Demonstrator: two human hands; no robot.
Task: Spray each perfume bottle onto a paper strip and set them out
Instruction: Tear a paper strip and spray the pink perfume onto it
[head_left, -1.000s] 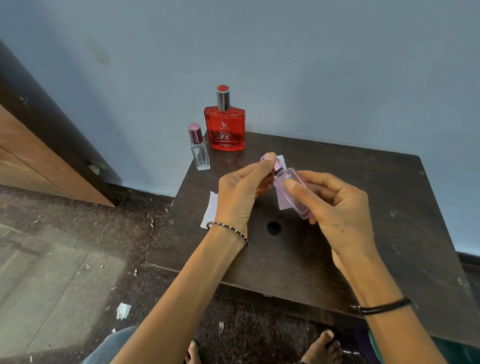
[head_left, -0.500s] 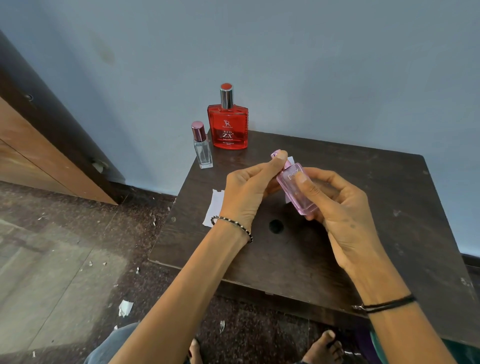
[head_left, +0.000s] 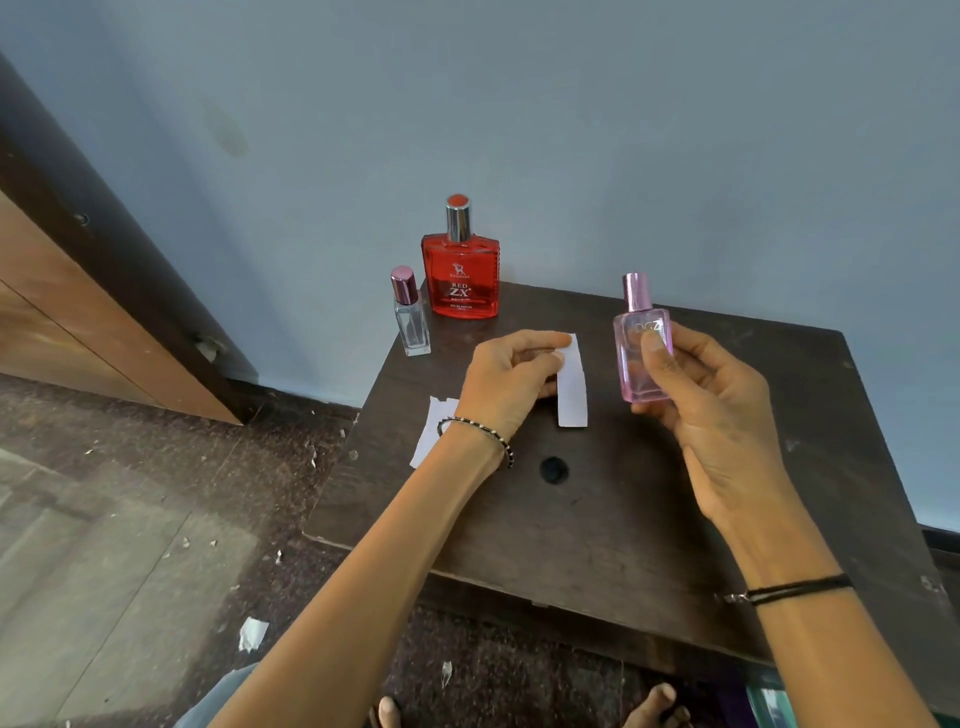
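My right hand (head_left: 711, 415) holds a pink perfume bottle (head_left: 643, 358) upright above the dark table (head_left: 597, 540), its pink cap on. My left hand (head_left: 511, 384) sits to the left of it, fingers curled, thumb and forefinger pinching the top end of a white paper strip (head_left: 573, 395) that lies along the table. A second white strip (head_left: 432, 431) lies by the table's left edge, partly hidden under my left wrist. A red perfume bottle (head_left: 461, 275) and a small clear bottle (head_left: 411, 325) with a pink cap stand at the table's back left corner.
A round hole (head_left: 553, 470) sits in the middle of the tabletop. A blue wall rises right behind the table. Paper scraps (head_left: 253, 633) litter the floor to the left, near a wooden door frame (head_left: 104, 291). My feet show under the table's front edge.
My hands have parted. The right hand carried the pink bottle right and turned it upright. The left hand left the bottle's cap and went down to the paper strip.
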